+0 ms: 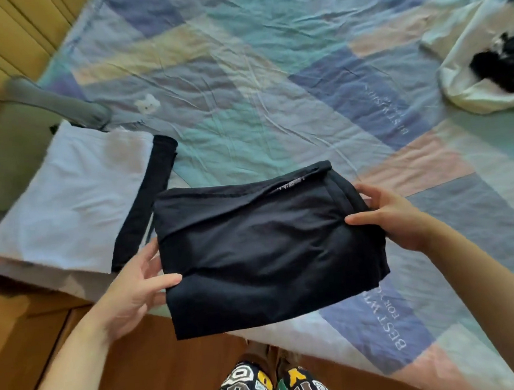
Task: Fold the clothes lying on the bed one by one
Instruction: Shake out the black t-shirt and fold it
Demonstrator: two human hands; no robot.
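Leftmost, a folded white garment [73, 204] lies on the patchwork bedspread [269, 69], a folded black piece [147, 204] along its right edge. Next, the left hand [133, 286] pinches the left edge of the folded black garment [263, 250], thumb on top. That garment spans between both hands, above the bedspread's near edge. On its right edge, the right hand [394, 217] grips likewise. Far right, a white-and-black clothes heap [487, 75] waits unfolded.
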